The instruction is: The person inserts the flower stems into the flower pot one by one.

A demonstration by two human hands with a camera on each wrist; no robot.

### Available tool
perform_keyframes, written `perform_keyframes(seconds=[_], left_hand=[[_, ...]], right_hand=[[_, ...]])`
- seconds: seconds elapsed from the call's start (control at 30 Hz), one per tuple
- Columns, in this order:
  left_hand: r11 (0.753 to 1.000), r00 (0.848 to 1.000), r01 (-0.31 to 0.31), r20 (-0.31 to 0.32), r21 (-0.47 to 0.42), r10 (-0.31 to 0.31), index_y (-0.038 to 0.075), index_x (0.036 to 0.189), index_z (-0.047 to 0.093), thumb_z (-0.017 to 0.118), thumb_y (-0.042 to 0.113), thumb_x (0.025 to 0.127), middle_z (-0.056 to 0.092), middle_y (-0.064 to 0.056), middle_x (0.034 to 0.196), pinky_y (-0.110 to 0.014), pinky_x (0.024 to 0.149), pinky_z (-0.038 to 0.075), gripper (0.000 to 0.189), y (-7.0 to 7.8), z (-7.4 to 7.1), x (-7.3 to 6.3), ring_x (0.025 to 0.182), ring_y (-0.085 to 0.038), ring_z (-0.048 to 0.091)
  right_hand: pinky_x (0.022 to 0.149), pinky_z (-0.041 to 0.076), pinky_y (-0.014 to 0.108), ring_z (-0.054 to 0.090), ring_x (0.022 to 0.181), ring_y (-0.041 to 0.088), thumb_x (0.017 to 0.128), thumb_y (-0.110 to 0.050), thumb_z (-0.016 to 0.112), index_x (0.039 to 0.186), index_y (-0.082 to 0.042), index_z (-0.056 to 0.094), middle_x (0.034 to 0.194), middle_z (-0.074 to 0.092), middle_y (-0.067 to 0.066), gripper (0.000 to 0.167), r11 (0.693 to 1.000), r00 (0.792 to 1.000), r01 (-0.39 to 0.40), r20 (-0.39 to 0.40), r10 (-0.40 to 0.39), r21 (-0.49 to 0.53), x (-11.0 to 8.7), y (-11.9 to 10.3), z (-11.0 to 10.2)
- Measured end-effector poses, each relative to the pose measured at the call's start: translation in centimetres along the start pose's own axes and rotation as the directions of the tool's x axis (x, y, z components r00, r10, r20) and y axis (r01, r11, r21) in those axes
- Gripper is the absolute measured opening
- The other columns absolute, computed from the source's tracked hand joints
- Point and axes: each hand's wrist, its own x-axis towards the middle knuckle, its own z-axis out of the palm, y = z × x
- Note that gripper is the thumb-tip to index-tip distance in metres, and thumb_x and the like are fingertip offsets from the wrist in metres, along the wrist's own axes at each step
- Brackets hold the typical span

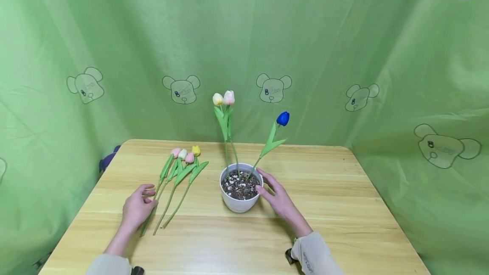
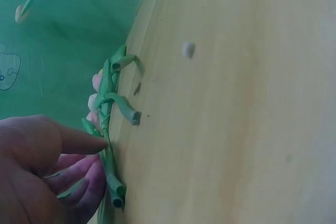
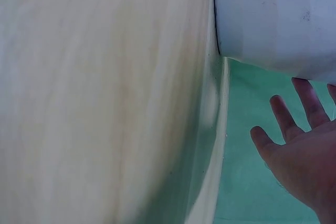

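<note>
On the left of the table lie several artificial tulips, with pink, white and yellow heads and green stems. My left hand is at the leftmost stems, fingers loosely bent. In the left wrist view its thumb tip lies right at a green stem, the other fingers bent below. A white pot of dark soil with pale bits stands upright at mid-table. In it stand a cream tulip, a pale pink tulip and a right-leaning blue tulip. My right hand rests at the pot's right rim, fingers extended and spread.
The wooden table ends at a green curtain printed with bear faces, which hangs behind and on both sides. A small white pebble lies on the tabletop near the stem ends in the left wrist view.
</note>
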Motion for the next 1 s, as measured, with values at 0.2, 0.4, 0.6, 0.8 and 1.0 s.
perform_keyframes(seconds=[0.2, 0.4, 0.6, 0.8, 1.0], left_hand=[[0.999, 1.000, 0.004, -0.001, -0.051, -0.004, 0.000, 0.137, 0.059, 0.076, 0.001, 0.086, 0.072, -0.024, 0.121, -0.022, 0.068, 0.053, 0.053, 0.22, 0.09, -0.12, 0.086, -0.020, 0.070], [0.993, 0.999, 0.038, 0.019, -0.114, -0.036, 0.001, 0.138, 0.058, 0.074, 0.001, 0.089, 0.070, -0.024, 0.125, -0.032, 0.078, 0.062, 0.052, 0.06, -0.03, -0.20, 0.097, -0.030, 0.073], [0.974, 0.994, 0.099, 0.070, -0.206, -0.087, 0.000, 0.142, 0.054, 0.070, -0.001, 0.090, 0.067, -0.027, 0.131, -0.047, 0.093, 0.062, 0.054, -0.07, -0.31, -0.19, 0.110, -0.040, 0.070], [0.980, 0.995, 0.090, 0.056, -0.178, -0.081, -0.001, 0.140, 0.056, 0.072, 0.000, 0.088, 0.070, -0.025, 0.125, -0.026, 0.081, 0.062, 0.054, -0.21, -0.43, -0.03, 0.099, -0.029, 0.072], [0.997, 0.999, 0.018, 0.034, -0.080, -0.016, -0.003, 0.136, 0.058, 0.076, 0.000, 0.084, 0.073, -0.022, 0.113, -0.024, 0.075, 0.061, 0.055, -0.52, -0.60, 0.38, 0.091, -0.023, 0.072]], right_hand=[[0.125, 0.025, 0.065, 0.048, 0.143, 0.041, 0.102, -0.022, 0.066, 0.156, -0.019, 0.046, 0.157, 0.050, 0.013, 0.058, 1.000, 1.000, -0.017, 0.003, 0.017, -0.010, 0.10, 0.10, 0.02], [0.124, 0.025, 0.067, 0.049, 0.142, 0.042, 0.102, -0.020, 0.065, 0.156, -0.017, 0.046, 0.157, 0.050, 0.015, 0.057, 1.000, 1.000, 0.000, 0.010, 0.000, -0.010, 0.15, 0.34, 0.13], [0.125, 0.025, 0.066, 0.049, 0.142, 0.042, 0.102, -0.020, 0.065, 0.156, -0.018, 0.045, 0.157, 0.050, 0.015, 0.058, 1.000, 1.000, -0.001, 0.005, 0.001, -0.009, 0.06, 0.21, 0.12], [0.125, 0.024, 0.065, 0.048, 0.143, 0.042, 0.102, -0.021, 0.065, 0.157, -0.018, 0.044, 0.157, 0.050, 0.015, 0.058, 1.000, 1.000, -0.009, 0.003, 0.009, -0.006, 0.08, 0.18, 0.15], [0.125, 0.025, 0.066, 0.046, 0.144, 0.043, 0.102, -0.021, 0.066, 0.157, -0.019, 0.045, 0.158, 0.048, 0.017, 0.059, 1.000, 1.000, -0.024, 0.003, 0.024, 0.003, 0.14, 0.30, 0.23]])
